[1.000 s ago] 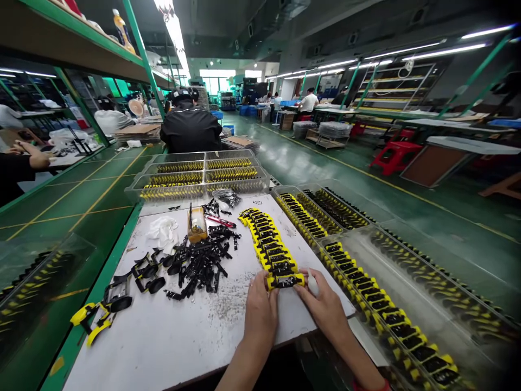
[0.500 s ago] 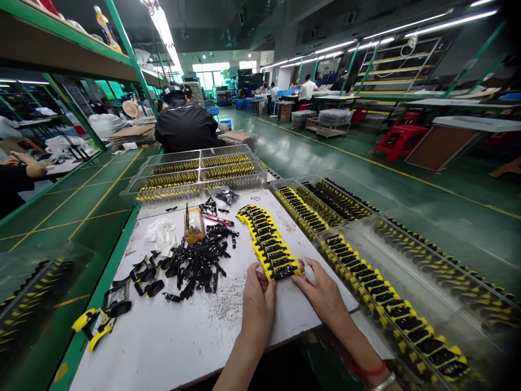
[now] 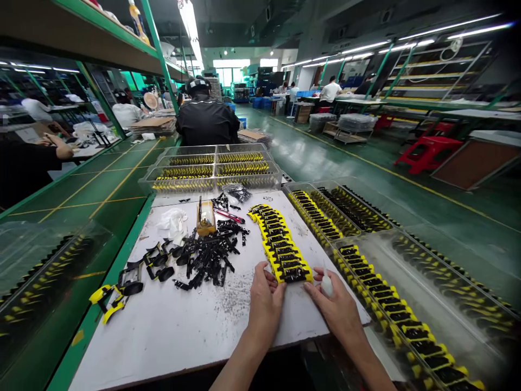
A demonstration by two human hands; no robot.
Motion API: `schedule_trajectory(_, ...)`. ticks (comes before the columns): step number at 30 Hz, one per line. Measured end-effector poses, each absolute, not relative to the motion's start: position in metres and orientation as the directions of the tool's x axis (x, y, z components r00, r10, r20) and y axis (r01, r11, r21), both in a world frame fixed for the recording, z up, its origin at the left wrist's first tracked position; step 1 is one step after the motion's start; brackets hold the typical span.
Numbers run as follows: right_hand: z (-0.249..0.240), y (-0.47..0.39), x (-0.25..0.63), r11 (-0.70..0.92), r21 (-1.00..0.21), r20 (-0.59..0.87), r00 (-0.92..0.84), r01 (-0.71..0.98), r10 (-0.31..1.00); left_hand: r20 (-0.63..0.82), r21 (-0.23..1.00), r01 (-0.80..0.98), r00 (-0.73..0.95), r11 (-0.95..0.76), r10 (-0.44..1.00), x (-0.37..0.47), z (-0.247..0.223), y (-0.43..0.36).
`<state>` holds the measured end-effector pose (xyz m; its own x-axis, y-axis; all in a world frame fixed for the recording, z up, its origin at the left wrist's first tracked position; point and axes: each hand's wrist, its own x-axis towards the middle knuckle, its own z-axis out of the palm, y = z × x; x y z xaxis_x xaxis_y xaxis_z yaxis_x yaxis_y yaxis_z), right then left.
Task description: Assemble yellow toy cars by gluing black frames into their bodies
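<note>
A curved row of yellow-and-black plastic parts lies close-packed on the white board. My left hand is closed at the left end of the nearest part, thumb and curled fingers against its yellow edge. At the opposite end, my right hand holds a small white dropper bottle, its thin tip pointing up; the thumb and fingertips lie close to the part's right end. Left of the row is a heap of small black plastic pieces. Loose black frames and a yellow-and-black frame lie farther left.
Clear trays of yellow-and-black parts stand at the right, behind the board and at the far left. A small box, a red pen-like tool and crumpled white material sit behind the heap. A person sits ahead.
The view has swung left, so everything sits farther right in the picture. Both hands remain at the row's near end. The bottle in my right hand now points more upright.
</note>
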<state>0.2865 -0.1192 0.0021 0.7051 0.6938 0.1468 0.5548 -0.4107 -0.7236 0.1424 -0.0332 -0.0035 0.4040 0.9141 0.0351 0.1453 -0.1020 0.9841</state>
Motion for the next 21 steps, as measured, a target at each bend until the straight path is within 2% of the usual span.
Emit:
schedule_trajectory(13,-0.0047,-0.1212,0.2932,-0.454,-0.722,0.094,0.725,0.522,0.683,0.046,0.993,0.08,0.411,-0.086,0.911,0.1414,-0.0026,-0.0366)
schedule_trajectory(21,-0.0014,-0.1157,0.2907,-0.445,-0.683,0.17,0.719,0.579,0.674,0.04,0.995,0.065,0.417,-0.074,0.908,0.1401,-0.0024,-0.0369)
